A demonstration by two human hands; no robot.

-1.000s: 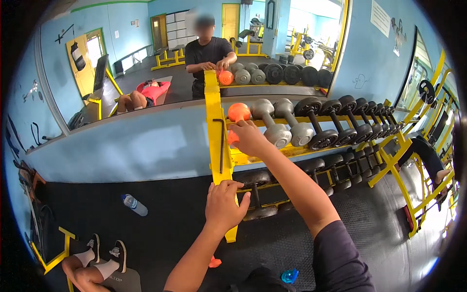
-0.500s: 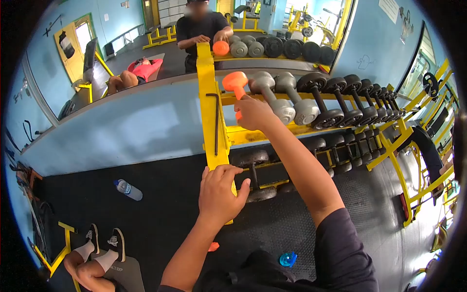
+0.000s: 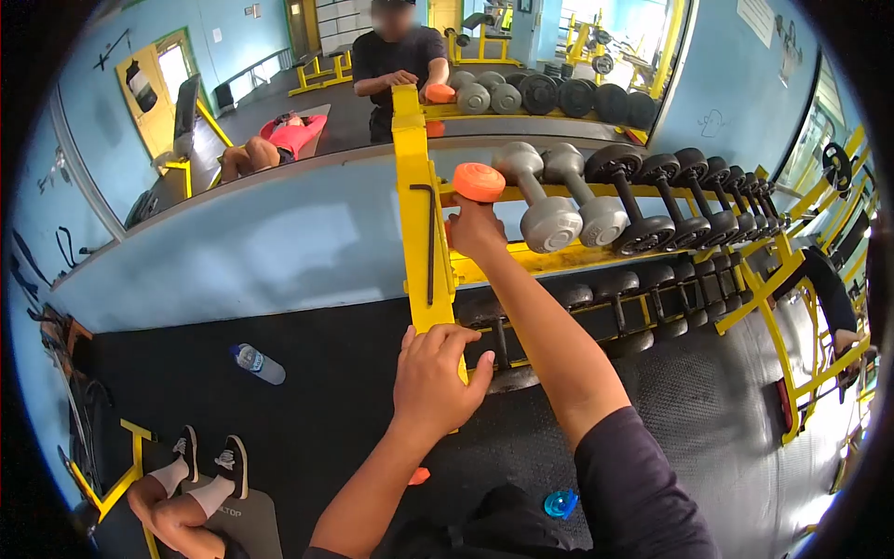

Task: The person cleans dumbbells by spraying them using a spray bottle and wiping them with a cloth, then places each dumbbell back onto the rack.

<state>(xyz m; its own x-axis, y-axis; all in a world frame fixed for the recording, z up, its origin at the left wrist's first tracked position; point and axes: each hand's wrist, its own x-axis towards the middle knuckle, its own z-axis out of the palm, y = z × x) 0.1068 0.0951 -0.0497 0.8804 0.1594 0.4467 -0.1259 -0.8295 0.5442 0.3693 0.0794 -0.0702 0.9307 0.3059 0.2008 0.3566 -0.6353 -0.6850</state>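
My right hand point(image 3: 477, 229) is closed round the handle of an orange dumbbell point(image 3: 480, 182) at the left end of the upper rack. One orange head shows above my fingers; most of the other is hidden behind the hand. Beside it lie two grey dumbbells point(image 3: 551, 224), then a row of black ones point(image 3: 644, 235). My left hand point(image 3: 438, 373) rests with fingers spread on the yellow rack upright point(image 3: 426, 298). A black bent bar point(image 3: 430, 247) lies against that upright, just beyond my left fingers.
More black dumbbells point(image 3: 615, 282) sit on the lower tier. A water bottle point(image 3: 258, 363) lies on the black floor at left. Another person's legs point(image 3: 191, 508) are on a mat at lower left. A blue object point(image 3: 560, 504) is by my feet. A mirror point(image 3: 345, 130) lines the wall.
The orange dumbbell has tilted, its visible head turning and coming lower and nearer in my right hand. My left hand stays on the upright. The whole view has shifted slightly.
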